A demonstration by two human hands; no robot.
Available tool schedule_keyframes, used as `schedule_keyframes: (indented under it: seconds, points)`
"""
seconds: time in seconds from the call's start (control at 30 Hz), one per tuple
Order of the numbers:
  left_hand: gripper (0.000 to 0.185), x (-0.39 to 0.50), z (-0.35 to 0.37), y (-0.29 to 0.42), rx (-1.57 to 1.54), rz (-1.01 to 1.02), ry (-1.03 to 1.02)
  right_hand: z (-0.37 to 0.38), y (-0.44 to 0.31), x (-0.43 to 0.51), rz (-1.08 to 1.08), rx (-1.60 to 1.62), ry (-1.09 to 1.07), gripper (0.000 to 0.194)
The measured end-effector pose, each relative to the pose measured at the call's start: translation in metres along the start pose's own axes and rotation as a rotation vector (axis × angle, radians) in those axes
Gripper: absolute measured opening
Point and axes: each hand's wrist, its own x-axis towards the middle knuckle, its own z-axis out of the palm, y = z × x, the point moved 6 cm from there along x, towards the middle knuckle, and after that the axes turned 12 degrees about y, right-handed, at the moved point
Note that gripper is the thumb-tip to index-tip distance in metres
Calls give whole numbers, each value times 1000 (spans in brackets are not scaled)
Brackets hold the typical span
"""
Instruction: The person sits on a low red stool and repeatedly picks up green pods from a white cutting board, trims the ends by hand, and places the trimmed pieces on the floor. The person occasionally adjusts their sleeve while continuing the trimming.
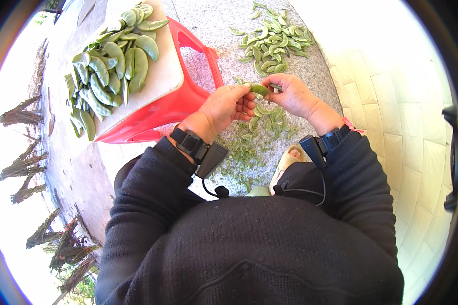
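Observation:
A flat green bean pod (260, 90) is pinched between the thumb and fingers of my left hand (229, 103). My right hand (292, 95) meets the pod's other end with its fingertips. A small dark tool (276, 87) shows between the right thumb and forefinger; its working end is hidden. Below both hands, cut pods (269, 116) and green trimmings (244, 152) lie scattered on the speckled stone floor. To the left, a heap of larger flat bean pods (110, 68) rests on a pale board (164, 74).
The board sits on a red plastic stool (152, 110). Beyond my hands, a pile of bean pods (274, 42) covers part of the floor. A tiled wall (397, 126) rises at the right. My sandalled foot (290, 160) is beside the trimmings. Bundled dry twigs (23, 114) stand far left.

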Motion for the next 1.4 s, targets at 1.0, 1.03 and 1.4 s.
schedule_keyframes:
  seconds: [1.0, 1.03, 1.4]
  points:
    - [24, -70, 24, 42, 774, 567, -194, -11, -81, -30, -209, 84, -196, 13]
    - [24, -69, 24, 44, 799, 608, -177, -10, -80, -31, -188, 97, -206, 13]
    - [27, -63, 20, 24, 34, 87, -213, -12, -81, -32, -168, 149, -75, 14]
